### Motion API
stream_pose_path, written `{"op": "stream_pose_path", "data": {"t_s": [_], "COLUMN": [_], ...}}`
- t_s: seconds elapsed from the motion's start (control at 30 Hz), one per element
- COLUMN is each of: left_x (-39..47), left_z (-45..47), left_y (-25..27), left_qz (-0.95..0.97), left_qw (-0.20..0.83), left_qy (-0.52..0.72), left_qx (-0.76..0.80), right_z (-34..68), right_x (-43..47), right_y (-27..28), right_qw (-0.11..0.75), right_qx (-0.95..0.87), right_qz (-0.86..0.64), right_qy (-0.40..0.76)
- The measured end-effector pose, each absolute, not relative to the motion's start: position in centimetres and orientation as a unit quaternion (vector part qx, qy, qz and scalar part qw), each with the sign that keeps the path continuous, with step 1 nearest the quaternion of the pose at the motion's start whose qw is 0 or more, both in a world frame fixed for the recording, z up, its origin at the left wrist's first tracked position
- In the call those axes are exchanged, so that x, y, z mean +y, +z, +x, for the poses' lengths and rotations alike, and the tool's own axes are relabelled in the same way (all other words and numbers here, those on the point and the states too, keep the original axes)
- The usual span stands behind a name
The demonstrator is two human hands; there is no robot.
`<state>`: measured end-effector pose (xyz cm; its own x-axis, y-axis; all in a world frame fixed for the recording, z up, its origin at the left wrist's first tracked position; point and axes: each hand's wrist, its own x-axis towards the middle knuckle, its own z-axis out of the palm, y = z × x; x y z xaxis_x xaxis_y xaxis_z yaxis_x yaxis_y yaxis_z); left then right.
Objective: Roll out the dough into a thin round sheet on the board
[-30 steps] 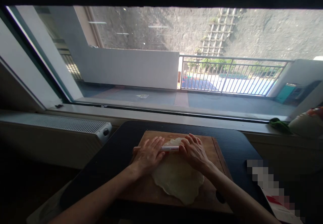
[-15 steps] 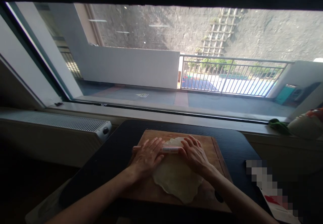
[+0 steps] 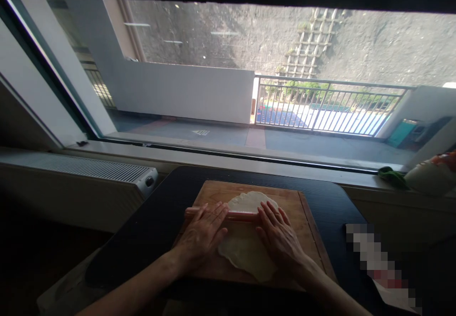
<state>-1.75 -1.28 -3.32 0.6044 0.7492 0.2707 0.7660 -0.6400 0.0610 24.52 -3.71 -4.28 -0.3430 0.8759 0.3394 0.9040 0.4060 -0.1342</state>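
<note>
A thin sheet of dough (image 3: pixel 242 254) with an uneven edge lies on a wooden board (image 3: pixel 213 187). Across its far part runs a reddish rolling pin (image 3: pixel 243 216), its left end sticking out past my fingers. My left hand (image 3: pixel 204 230) rests flat over the pin's left side, fingers stretched forward and not wrapped round it. Over the right side lies my right hand (image 3: pixel 280 228), also flat with extended fingers, its palm above the dough. The pin's right end is hidden beneath it. A strip of dough shows beyond the pin.
The board lies on a dark table (image 3: pixel 142 230) below a large window. A white radiator (image 3: pixel 78 178) stands to the left. On the sill at right are a green cloth-like item (image 3: pixel 392 177) and a pale rounded object (image 3: pixel 431 176). A blurred-out packet (image 3: pixel 377 263) lies at the table's right.
Both hands have rolled the pin a little toward me, and its white label has turned out of sight. More dough shows beyond the pin. The view has shifted slightly.
</note>
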Motion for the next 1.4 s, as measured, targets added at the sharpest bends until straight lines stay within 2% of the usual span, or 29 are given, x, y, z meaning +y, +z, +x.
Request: {"op": "stream_pose_path", "data": {"t_s": [0.3,0.57,0.83,1.07,1.3,1.4], "left_x": [5.1,-3.2,2.2,-3.0,0.8,-0.5], "left_z": [3.1,-0.2,3.6,1.4,4.5,3.7], "left_y": [-2.0,-2.5,-2.3,-2.3,-2.6,-2.7], "left_qz": [-0.850,-0.902,-0.863,-0.902,-0.872,-0.888], "left_qw": [-0.003,0.000,0.012,-0.014,0.018,0.008], "left_qy": [-0.118,-0.132,-0.144,-0.142,-0.148,-0.127], "left_qx": [-0.514,-0.410,-0.484,-0.408,-0.467,-0.443], "right_z": [22.9,24.7,23.3,24.5,23.7,24.0], "right_x": [1.8,-8.9,-2.5,-8.9,-4.4,-6.0], "right_y": [-2.4,-4.2,-3.1,-3.8,-3.5,-3.7], "right_qw": [0.160,0.168,0.170,0.166,0.167,0.169], "right_qx": [-0.752,-0.840,-0.763,-0.830,-0.774,-0.792], "right_qz": [-0.639,-0.514,-0.623,-0.532,-0.610,-0.585], "right_qy": [-0.025,-0.032,-0.023,-0.025,-0.037,-0.036]}}
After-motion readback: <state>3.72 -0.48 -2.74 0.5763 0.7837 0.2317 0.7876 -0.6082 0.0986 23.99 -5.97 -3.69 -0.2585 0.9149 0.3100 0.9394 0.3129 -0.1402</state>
